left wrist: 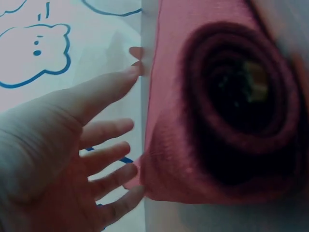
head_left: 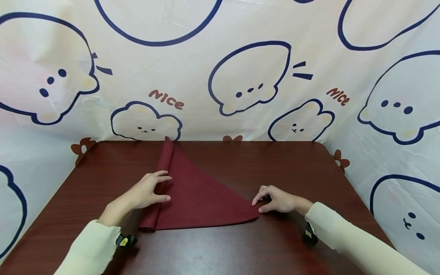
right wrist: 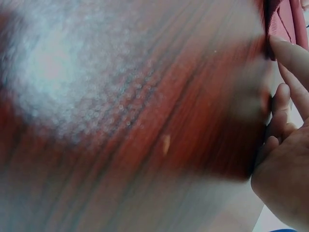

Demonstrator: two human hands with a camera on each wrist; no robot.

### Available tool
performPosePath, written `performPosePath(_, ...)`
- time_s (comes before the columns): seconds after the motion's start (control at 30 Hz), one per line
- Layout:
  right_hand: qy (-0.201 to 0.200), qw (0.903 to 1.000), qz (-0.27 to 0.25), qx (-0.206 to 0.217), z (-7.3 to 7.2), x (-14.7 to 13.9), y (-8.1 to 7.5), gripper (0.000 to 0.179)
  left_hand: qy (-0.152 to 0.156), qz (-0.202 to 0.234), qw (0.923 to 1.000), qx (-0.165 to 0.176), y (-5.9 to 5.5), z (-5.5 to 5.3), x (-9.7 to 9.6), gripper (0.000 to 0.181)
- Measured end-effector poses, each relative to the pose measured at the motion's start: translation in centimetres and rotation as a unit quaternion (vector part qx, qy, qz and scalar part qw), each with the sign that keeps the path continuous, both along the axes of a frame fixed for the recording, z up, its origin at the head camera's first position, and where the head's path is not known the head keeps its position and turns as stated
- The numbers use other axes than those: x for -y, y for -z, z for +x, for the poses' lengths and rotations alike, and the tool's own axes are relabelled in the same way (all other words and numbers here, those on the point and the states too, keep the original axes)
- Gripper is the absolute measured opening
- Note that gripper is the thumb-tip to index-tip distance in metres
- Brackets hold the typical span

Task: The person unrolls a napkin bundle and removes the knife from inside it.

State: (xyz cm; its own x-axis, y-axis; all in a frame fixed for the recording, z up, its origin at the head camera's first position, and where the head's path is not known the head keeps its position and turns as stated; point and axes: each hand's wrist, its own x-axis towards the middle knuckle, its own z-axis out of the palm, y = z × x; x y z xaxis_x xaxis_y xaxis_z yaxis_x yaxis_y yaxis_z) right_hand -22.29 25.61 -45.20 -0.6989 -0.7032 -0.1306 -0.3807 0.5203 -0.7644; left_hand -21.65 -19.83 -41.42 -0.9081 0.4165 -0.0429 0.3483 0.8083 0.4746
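A dark red cloth [head_left: 203, 198] lies on the table as a triangle, its left side rolled into a tube [head_left: 148, 218]. In the left wrist view the open end of the roll [left wrist: 193, 87] shows layered cloth around a dark hollow. My left hand [head_left: 144, 193] is over the roll, fingers spread and loosely bent, thumb apart from them. At the cloth's right corner, my right hand [head_left: 280, 200] pinches the edge between thumb and fingertips, the other fingers curled. The right wrist view has this hand [right wrist: 289, 145] at its right border, with the cloth [right wrist: 282, 21] by the thumb tip.
The brown wood-grain table [head_left: 220, 252] reflects light near its front. Behind and beside it hangs a white curtain [head_left: 192, 68] with cartoon outlines. The cloth's far tip reaches the table's back edge. Each wrist wears a dark strapped device [head_left: 310, 233].
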Motion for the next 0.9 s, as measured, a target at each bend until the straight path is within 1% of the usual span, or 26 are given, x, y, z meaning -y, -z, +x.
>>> performPosePath(0.1,-0.003,1.0000,0.002,0.000,0.0,-0.1,0.0,0.022,0.004,-0.017,0.9998,0.012,0.2,0.1,-0.1,0.065)
performPosePath(0.17,-0.002,1.0000,0.003,-0.001,0.0,-0.3,-0.1,0.022,0.007,-0.020,0.9996,0.016,0.2,0.1,-0.2,0.067)
performPosePath(0.3,0.004,0.9999,-0.001,-0.010,-0.1,-0.6,-0.4,0.022,0.010,-0.004,0.9999,0.007,0.1,-0.2,-0.3,0.068)
performPosePath(0.4,0.001,0.9999,-0.002,-0.010,-0.1,-0.6,-0.4,0.022,0.010,0.006,0.9999,0.009,0.1,-0.2,-0.2,0.068)
performPosePath(0.5,0.000,1.0000,-0.001,-0.006,0.1,-0.6,-0.1,0.022,0.009,0.010,0.9998,0.016,0.3,-0.1,0.0,0.068)
performPosePath(0.6,0.005,1.0000,-0.001,-0.008,0.2,-0.4,0.1,0.021,0.013,0.009,0.9998,0.011,0.4,0.2,0.1,0.069)
performPosePath(0.9,0.005,0.9997,-0.014,-0.022,0.2,-0.1,0.5,0.021,0.007,0.009,0.9999,0.011,0.5,0.7,0.8,0.070)
